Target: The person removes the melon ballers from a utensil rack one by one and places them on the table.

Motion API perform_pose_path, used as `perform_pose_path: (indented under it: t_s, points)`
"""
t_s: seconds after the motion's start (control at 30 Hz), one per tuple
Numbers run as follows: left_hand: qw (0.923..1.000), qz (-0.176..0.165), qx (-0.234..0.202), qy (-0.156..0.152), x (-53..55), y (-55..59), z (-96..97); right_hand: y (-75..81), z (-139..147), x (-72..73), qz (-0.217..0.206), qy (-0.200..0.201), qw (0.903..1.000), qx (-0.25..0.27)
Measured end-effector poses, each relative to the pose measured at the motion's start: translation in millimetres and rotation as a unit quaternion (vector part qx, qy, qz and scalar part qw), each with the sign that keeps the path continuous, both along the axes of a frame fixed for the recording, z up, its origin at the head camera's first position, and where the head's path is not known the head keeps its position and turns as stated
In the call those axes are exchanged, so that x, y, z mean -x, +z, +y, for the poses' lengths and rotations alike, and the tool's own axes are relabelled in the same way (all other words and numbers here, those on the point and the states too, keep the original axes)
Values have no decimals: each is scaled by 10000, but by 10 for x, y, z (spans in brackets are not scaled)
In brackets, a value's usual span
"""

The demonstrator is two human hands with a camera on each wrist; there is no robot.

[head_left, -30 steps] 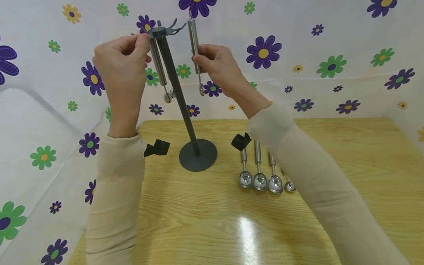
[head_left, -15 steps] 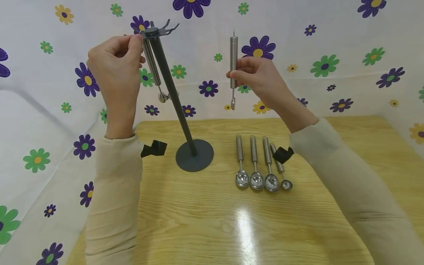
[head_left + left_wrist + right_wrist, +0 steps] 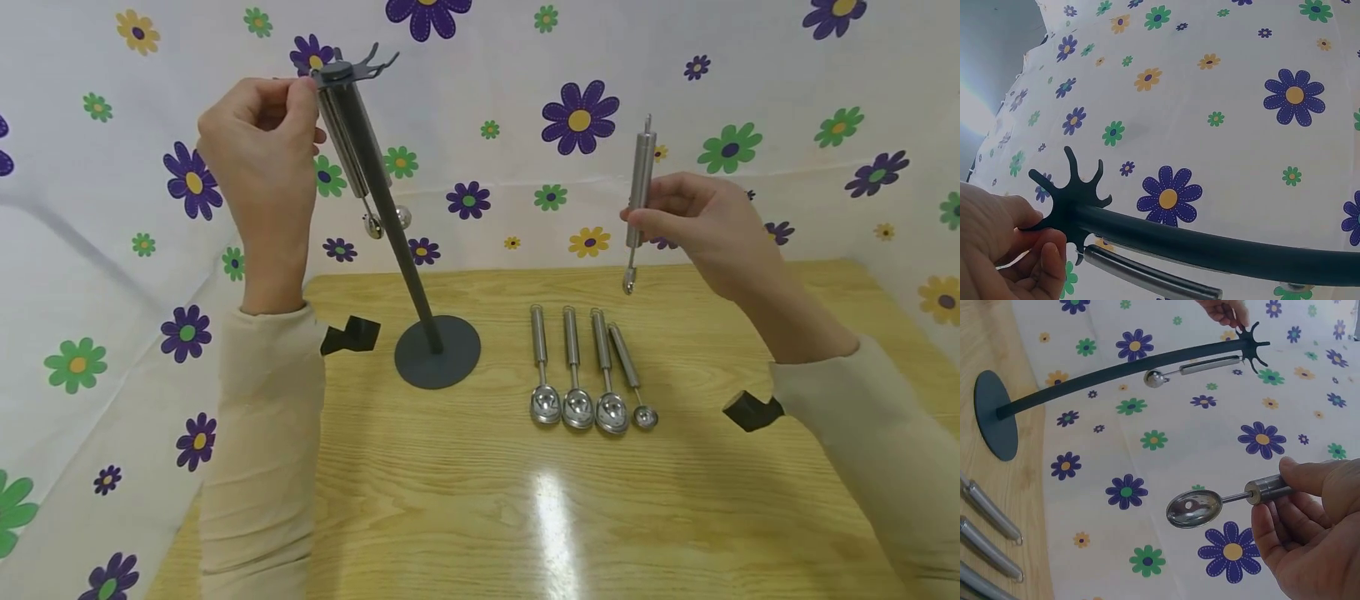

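Observation:
My left hand [image 3: 258, 158] pinches one prong of the hook ring at the top of a dark grey hanging stand [image 3: 1210, 248]. The stand's pole leans to the left in the head view. From its hooks hang steel melon ballers; one handle [image 3: 1147, 272] shows below the pole in the left wrist view, and a round scoop [image 3: 1155, 379] in the right wrist view. Off to the right, my right hand [image 3: 708, 225] holds another melon baller [image 3: 1194, 509] by its handle between thumb and fingers. Its small oval bowl has a hole and points down in the head view.
On the wooden table [image 3: 420, 492] lie several steel scoops in a row: three large ones [image 3: 577, 408] and a smaller melon baller [image 3: 645, 417], bowls toward me. The stand's round base [image 3: 438, 354] is left of them. A flowered cloth [image 3: 510, 108] hangs behind.
My right hand has carried the melon baller from beside the hook ring to the right and downward. The left hand keeps its pinch at the stand's top.

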State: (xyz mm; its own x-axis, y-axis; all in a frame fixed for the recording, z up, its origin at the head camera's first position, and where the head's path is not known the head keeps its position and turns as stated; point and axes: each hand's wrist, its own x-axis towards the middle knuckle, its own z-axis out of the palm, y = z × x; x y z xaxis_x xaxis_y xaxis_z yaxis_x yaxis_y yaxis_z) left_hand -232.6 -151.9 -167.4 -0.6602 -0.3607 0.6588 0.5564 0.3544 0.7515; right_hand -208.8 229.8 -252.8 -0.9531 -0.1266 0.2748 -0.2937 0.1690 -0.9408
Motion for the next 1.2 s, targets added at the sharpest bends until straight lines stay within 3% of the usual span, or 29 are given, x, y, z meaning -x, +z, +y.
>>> perform_pose_path:
  t_s: [0.17,0.27,0.37,0.5,0.67,0.83,1.0,1.2]
  points:
    - [9999,47,6,-106,3,-1,-8,-107,228,-109,108,107,9984,550]
    - [9998,29,-12,-187,-9,2,1,-162,360,-158,170,21,9982,569]
    - [9998,4,10,-206,-24,2,12,-194,473,-217,43,-318,9993,167]
    - [9998,3,18,-197,-29,0,17,-237,588,-320,-348,-814,9940,-647]
    - [9997,27,-64,-222,-19,6,34,-334,663,-411,-790,-1005,9849,-1166]
    - [9996,18,-83,-254,-3,15,58,-480,718,-449,-1066,-997,9784,-1464]
    - [9997,31,-38,-244,4,3,63,-656,764,-449,-1079,-749,9793,-1543]
    - [9997,42,-97,-208,8,1,51,-887,752,-423,-1437,-465,9745,-1661]
